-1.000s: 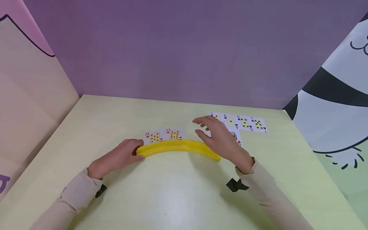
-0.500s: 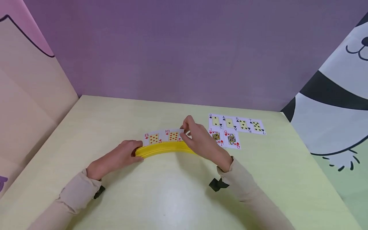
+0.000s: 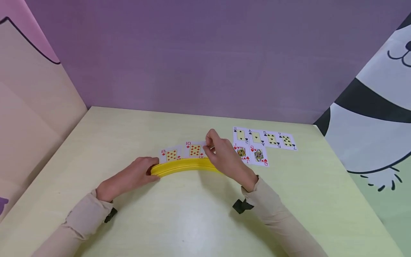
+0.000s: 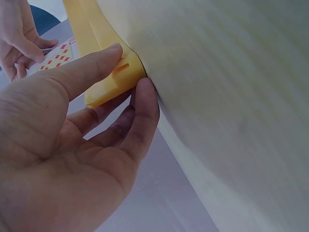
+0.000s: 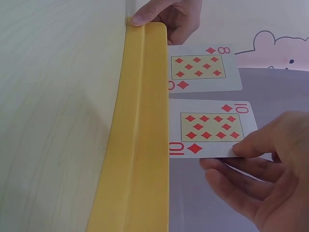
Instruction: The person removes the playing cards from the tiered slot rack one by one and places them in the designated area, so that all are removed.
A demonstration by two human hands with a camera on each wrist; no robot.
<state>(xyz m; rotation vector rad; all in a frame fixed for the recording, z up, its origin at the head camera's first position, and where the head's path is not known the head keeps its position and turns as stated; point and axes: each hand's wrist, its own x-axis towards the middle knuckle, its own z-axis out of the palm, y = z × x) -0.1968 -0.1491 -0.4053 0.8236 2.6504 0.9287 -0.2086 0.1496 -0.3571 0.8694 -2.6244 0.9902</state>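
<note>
A curved yellow card holder [image 3: 183, 165] stands on the table. My left hand [image 3: 133, 175] grips its left end, thumb on the near face and fingers behind, as the left wrist view shows. Two cards stand in the holder: the eight of diamonds [image 5: 198, 66] nearer the left hand, and the ten of diamonds [image 5: 210, 126] to its right. My right hand [image 3: 226, 155] pinches the ten of diamonds by its right edge between thumb and fingers. The holder's right end is hidden behind the right hand in the head view.
Behind and right of the holder lie face-up cards: a row with the two [image 3: 240, 135], ace [image 3: 255, 137], five [image 3: 271, 139] and seven [image 3: 287, 141], and below it the jack [image 3: 241, 152] and queen of hearts [image 3: 258, 155]. A purple wall [image 3: 205, 60] rises behind the table [image 3: 192, 221].
My right hand has come left from above the holder's right part to the ten of diamonds and pinches it. The ten now sits slightly higher and farther right. My left hand stays put.
</note>
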